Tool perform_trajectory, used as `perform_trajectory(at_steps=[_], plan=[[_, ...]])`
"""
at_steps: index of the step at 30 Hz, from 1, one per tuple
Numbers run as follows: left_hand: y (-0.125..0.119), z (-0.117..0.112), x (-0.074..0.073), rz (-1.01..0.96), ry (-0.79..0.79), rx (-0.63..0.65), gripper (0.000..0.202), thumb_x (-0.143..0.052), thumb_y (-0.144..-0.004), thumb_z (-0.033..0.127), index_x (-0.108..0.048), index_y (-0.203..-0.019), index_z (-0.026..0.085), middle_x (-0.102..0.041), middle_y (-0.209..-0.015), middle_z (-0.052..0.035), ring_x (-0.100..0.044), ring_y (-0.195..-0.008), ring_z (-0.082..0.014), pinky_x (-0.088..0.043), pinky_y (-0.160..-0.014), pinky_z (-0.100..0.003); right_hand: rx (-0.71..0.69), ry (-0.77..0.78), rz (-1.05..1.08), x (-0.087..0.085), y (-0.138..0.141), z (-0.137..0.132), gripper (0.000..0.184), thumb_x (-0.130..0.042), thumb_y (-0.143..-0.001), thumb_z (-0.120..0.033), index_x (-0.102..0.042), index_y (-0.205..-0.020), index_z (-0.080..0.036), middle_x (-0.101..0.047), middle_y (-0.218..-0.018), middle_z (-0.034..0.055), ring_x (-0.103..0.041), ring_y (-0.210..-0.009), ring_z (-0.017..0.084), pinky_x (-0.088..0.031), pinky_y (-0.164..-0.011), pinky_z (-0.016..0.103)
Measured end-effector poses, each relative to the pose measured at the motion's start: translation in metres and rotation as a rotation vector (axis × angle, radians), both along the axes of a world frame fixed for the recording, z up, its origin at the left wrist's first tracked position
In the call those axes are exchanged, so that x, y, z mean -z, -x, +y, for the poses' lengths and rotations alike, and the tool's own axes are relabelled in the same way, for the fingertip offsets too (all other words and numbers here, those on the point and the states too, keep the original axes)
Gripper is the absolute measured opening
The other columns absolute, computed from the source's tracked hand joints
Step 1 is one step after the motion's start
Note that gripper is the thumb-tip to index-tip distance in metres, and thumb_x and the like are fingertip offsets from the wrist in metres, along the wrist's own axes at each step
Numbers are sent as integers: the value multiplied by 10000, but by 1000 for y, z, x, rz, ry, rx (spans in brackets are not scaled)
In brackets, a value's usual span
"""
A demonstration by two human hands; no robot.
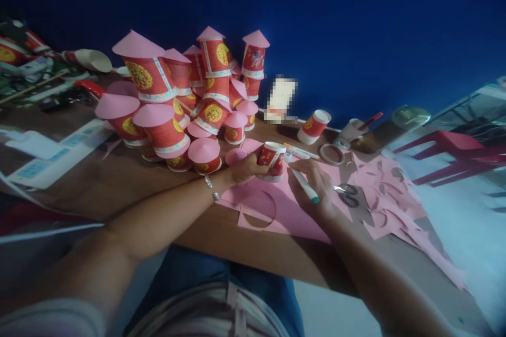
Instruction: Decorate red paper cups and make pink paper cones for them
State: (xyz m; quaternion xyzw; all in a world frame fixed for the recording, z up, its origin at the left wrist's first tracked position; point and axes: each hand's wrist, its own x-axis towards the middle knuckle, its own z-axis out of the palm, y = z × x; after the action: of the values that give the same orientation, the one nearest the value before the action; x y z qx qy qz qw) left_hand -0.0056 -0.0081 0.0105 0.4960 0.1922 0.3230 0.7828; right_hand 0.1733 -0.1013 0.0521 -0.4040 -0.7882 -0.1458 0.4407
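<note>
My left hand (245,169) is closed on a red paper cup (272,162) with white rims, just above the pink paper (286,210). In my right hand (316,184) is a white marker pen (303,183), its green end pointing back toward me. The front end of the marker is near the cup's right side; I cannot tell if it touches. Close by on the left stand several red paper cups topped with pink paper cones (203,151), some stacked on others.
Scissors (348,196) and cut pink scraps (395,195) lie on the right. Farther back are a tape roll (332,154), an upright red cup (315,125) and a holder cup (351,130). A white power strip (59,155) is at left; a red stool (458,147) stands beyond the table.
</note>
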Motion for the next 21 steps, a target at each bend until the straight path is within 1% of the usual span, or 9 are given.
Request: perform_trajectory(at_steps=[3, 6, 8, 11, 13, 15, 21], plan=[[1, -1, -2, -10, 34, 6, 597, -947, -619, 321, -635, -1102, 159, -716, -1006, -66, -690, -917, -193, -560, -869, -379, 10, 12, 32, 0, 0, 1, 210, -613, -924, -93, -628, -1097, -211, -739, -881, 55, -729, -796, 203, -600, -705, 326], [2, -1, -2, -15, 23, 23, 567, -938, -624, 324, -649, -1083, 156, -714, -978, -64, -692, -911, -200, -558, -864, -381, 15, 17, 43, 1, 0, 2, 187, -612, -925, -94, -636, -1070, -211, -742, -873, 53, -733, -793, 201, -602, -708, 324], [2, -1, -2, -27, 38, 20, 566, -928, -624, 299, -646, -1095, 163, -715, -971, -59, -697, -909, -202, -559, -869, -385, 18, 23, 44, 1, 0, 2, 172, -616, -928, -99, -633, -1060, -209, -744, -875, 57, -735, -795, 204, -602, -705, 326], [3, -1, -2, -53, 89, 4, 600, -923, -602, 243, -632, -1121, 173, -720, -975, -54, -702, -899, -194, -561, -860, -370, 17, 26, 47, 0, 0, 2, 158, -619, -933, -104, -624, -1052, -208, -743, -876, 57, -729, -783, 198, -595, -690, 321], [3, -1, -2, -71, 105, 16, 617, -928, -591, 240, -631, -1128, 172, -724, -971, -55, -701, -885, -186, -562, -844, -352, 11, 18, 50, 1, 1, 2, 155, -623, -932, -103, -619, -1048, -207, -740, -869, 52, -725, -778, 192, -591, -687, 312], [3, -1, -3, -88, 102, 30, 611, -929, -599, 251, -636, -1129, 168, -726, -959, -56, -698, -878, -180, -560, -841, -344, 1, 18, 51, 1, 1, 2, 160, -628, -931, -102, -614, -1051, -206, -738, -867, 49, -725, -781, 190, -587, -686, 306], [3, 0, -3, -81, 77, 33, 541, -908, -651, 273, -657, -1116, 163, -710, -950, -55, -691, -888, -182, -553, -873, -370, -6, 38, 34, 3, 1, 1, 154, -614, -934, -106, -601, -1047, -210, -727, -854, 46, -719, -770, 187, -577, -666, 299]])
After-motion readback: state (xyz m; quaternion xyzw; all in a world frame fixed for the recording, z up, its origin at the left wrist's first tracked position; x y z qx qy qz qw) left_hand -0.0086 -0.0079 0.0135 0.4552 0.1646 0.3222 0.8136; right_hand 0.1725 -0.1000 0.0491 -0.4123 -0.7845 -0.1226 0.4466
